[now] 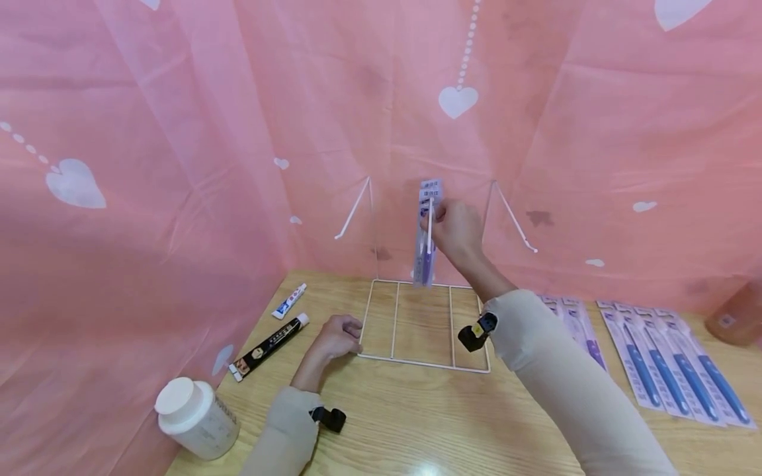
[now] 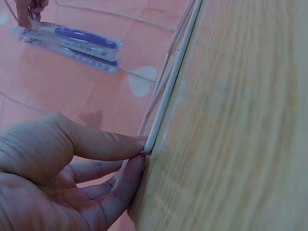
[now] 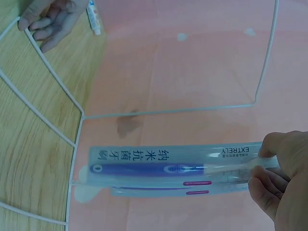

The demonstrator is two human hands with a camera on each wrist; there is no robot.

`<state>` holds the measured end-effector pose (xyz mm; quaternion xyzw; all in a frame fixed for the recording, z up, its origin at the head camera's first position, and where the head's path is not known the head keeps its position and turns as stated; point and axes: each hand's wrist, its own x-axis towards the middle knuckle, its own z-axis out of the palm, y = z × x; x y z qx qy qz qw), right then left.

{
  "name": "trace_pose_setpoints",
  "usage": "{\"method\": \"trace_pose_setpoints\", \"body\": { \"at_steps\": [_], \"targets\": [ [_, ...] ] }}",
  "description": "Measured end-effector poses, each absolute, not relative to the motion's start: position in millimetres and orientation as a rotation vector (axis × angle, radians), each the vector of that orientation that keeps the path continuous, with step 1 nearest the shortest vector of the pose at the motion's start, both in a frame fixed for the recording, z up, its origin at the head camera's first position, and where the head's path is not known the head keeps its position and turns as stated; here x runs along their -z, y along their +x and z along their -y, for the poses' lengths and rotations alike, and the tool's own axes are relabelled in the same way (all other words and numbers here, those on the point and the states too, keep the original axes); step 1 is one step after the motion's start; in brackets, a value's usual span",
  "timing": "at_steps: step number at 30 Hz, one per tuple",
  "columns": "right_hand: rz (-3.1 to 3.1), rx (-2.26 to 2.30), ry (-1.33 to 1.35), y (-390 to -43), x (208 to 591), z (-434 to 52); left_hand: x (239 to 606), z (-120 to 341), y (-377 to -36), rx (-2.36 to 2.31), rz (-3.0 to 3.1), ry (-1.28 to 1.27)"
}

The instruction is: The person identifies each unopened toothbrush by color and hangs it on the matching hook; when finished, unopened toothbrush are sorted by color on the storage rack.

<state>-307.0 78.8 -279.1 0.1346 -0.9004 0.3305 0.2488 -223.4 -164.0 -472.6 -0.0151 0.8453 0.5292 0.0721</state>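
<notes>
A white wire rack (image 1: 424, 362) stands on the wooden table with its upright part against the pink cloth and hooks sticking out to each side. My right hand (image 1: 434, 225) is raised at the rack's middle hook and pinches the top of two packaged toothbrushes (image 1: 426, 254) that hang down with blue handles. The right wrist view shows the packages (image 3: 159, 166) pinched at their card end by that hand (image 3: 269, 173). My left hand (image 1: 350, 330) holds the near-left corner of the rack's base; thumb and finger (image 2: 120, 144) pinch the wire (image 2: 168, 96) there.
A small white-and-blue tube (image 1: 289, 301), a black tube (image 1: 269, 346) and a white jar (image 1: 196, 418) lie left of the rack. Several packaged toothbrushes (image 1: 667, 370) lie in a row at the right, with a brown bottle (image 1: 738, 317) beyond. Pink heart-print cloth walls the table.
</notes>
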Motion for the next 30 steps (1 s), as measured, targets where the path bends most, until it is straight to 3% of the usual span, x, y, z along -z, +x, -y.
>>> {"method": "trace_pose_setpoints", "body": {
  "at_steps": [21, 30],
  "targets": [
    [2.487, -0.952, 0.326, -316.3, 286.2, -85.7, 471.0, 164.9, -223.0, -1.600, -2.513, -0.049],
    [2.780, -0.830, 0.408, -315.7, 322.3, -153.0, 470.6, 163.6, -221.5, -1.608, -2.500, -0.079]
  ]
}}
